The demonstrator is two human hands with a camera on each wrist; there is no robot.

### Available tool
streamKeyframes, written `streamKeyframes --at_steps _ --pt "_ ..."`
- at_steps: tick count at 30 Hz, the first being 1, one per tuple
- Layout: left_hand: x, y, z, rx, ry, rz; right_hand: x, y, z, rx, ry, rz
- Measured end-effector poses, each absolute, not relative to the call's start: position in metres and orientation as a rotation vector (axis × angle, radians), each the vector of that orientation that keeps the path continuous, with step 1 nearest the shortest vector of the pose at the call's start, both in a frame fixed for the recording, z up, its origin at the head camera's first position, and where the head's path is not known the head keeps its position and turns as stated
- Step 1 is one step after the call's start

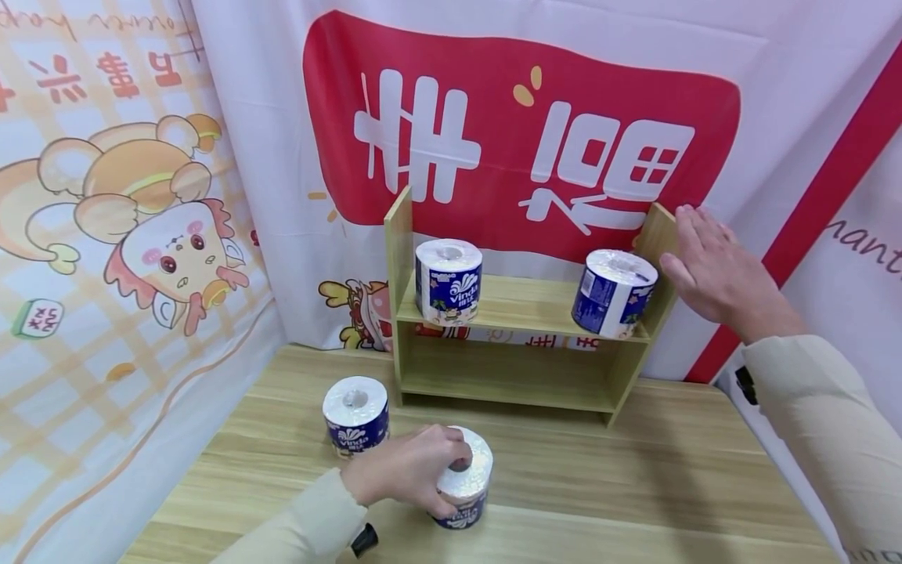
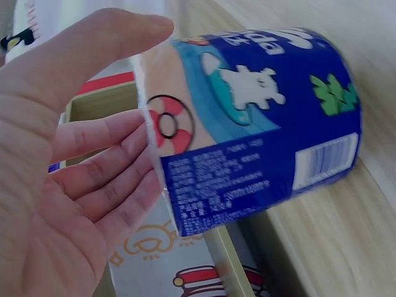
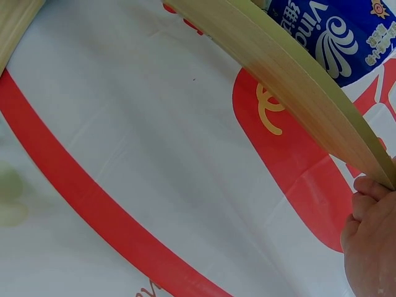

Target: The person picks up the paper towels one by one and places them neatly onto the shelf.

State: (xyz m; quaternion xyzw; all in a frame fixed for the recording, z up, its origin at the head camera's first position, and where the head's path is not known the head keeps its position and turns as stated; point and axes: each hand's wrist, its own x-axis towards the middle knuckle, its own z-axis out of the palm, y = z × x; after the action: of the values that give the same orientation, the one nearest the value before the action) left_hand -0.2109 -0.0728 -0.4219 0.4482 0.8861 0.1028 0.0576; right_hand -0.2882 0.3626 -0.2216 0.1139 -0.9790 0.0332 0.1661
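Note:
My left hand (image 1: 409,468) is over a blue-and-white toilet paper roll (image 1: 470,470) near the front of the table, thumb at its side and fingers at its top around the core hole. In the left wrist view the roll's printed side (image 2: 266,117) shows in front of the fingers (image 2: 108,173). My right hand (image 1: 719,270) rests with extended fingers against the upper right side panel (image 1: 657,235) of a small wooden shelf; in the right wrist view the fingertips (image 3: 368,189) meet the panel's edge.
Two wrapped rolls stand on the upper board, one at the left (image 1: 449,290) and one at the right (image 1: 606,301). Another roll (image 1: 355,419) stands on the table (image 1: 564,486) left of the held one. A printed cloth (image 1: 493,141) hangs behind the shelf.

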Motion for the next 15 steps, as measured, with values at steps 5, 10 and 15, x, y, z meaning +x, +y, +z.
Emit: streamKeyframes --at_steps 5,10,15 --pt "-0.214 -0.069 -0.421 1.421 2.672 0.26 -0.288 0.363 -0.221 0.323 -2.791 0.106" --pt "-0.217 -0.067 -0.424 1.49 2.668 0.208 -0.288 0.363 -0.221 0.317 -2.791 0.109" --pt "-0.223 -0.066 -0.43 1.564 2.664 0.239 -0.288 0.362 -0.221 0.317 -2.789 0.113"
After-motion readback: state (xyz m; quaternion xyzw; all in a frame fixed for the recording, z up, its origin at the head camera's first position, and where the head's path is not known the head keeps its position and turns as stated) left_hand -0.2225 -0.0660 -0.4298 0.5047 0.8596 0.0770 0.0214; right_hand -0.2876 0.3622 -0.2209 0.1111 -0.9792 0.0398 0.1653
